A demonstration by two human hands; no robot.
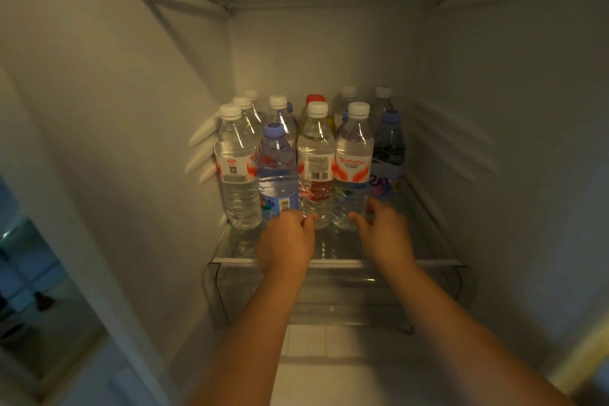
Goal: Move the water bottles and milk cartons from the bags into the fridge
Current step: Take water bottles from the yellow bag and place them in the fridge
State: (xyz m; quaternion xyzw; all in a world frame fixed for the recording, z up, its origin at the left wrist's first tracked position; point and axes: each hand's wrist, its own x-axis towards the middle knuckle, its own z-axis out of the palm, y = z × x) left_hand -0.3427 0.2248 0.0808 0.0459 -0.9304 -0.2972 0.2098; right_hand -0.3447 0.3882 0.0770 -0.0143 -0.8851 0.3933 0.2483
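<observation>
Water bottles (316,158): upright in rows on our fridge shelf (329,262).
Left hand (286,241): curled at the base of the blue-capped bottle (276,171); we cannot tell its grip.
Right hand (384,234): by the base of the Wahaha bottle (352,168); likewise unclear.

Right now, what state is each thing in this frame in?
fridge, open.
water bottles, upright, capped, in rows on the glass shelf.
Wahaha bottle, upright in front, base held by the right hand.
left hand, curled at the front blue-capped bottle's base; grip unclear.
drawer, pushed in.
</observation>
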